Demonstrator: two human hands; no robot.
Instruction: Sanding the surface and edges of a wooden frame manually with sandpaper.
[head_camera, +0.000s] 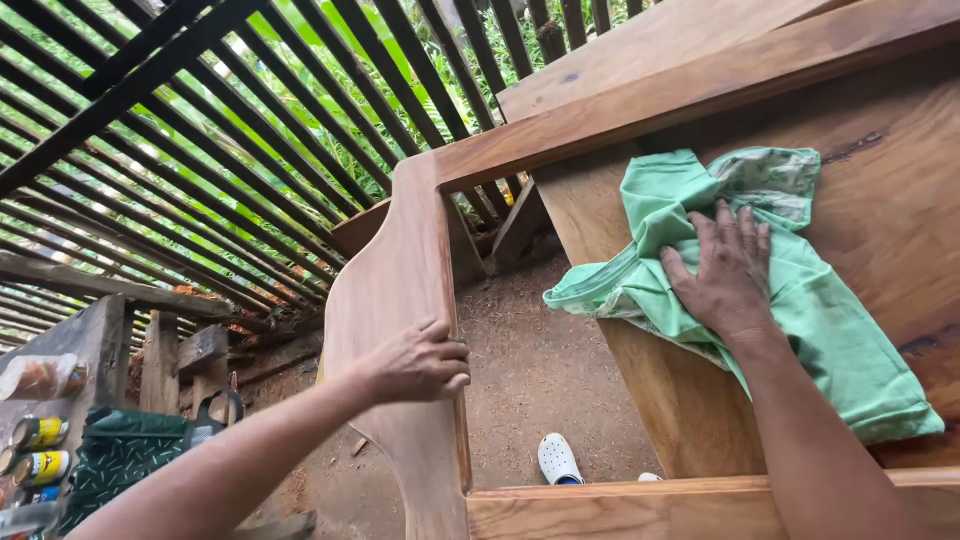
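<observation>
Left hand (420, 362) is gripping the edge of the curved wooden side piece (395, 300), which looks like the only brace; if it slips, I'd guess the lean goes wrong. Right hand (728, 270) lies flat and open, pressing the green cloth (830, 330) on the slanted wooden panel (890, 190). The cloth's loose corner hangs over the edge and could slide off. Below is a sawdusty dirt floor (540, 370) with a white clog (558, 458), cans (40, 450) far left, and a slatted wall (200, 140) behind.
</observation>
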